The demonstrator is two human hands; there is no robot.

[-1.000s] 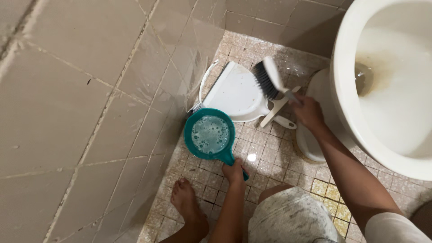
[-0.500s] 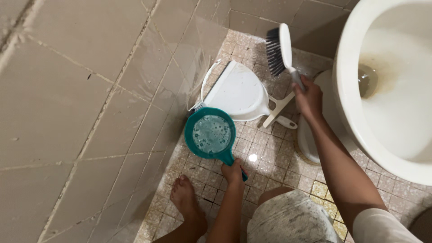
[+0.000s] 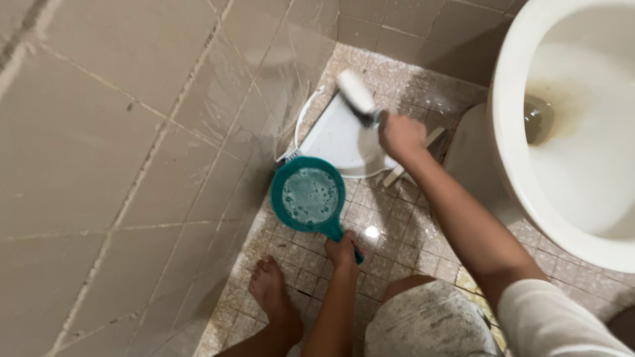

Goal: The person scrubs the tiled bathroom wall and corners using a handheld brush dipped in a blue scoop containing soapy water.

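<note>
My left hand point(image 3: 344, 250) grips the handle of a teal dipper point(image 3: 308, 196) filled with soapy water, held low over the mosaic floor. My right hand point(image 3: 400, 135) is closed on the handle of a white hand brush point(image 3: 357, 96), whose head points away over a white dustpan point(image 3: 337, 135) that lies on the floor against the wall. The brush's bristles are turned down and hidden. The dipper sits just in front of the dustpan.
A white toilet point(image 3: 516, 99) with a stained bowl fills the right side. A wet tiled wall point(image 3: 132, 132) runs along the left. My bare foot point(image 3: 271, 291) rests on the small floor tiles point(image 3: 397, 218) near my knee point(image 3: 423, 317).
My right hand swung the brush from up near the toilet leftward and down over the dustpan. The left hand and the dipper stayed in place.
</note>
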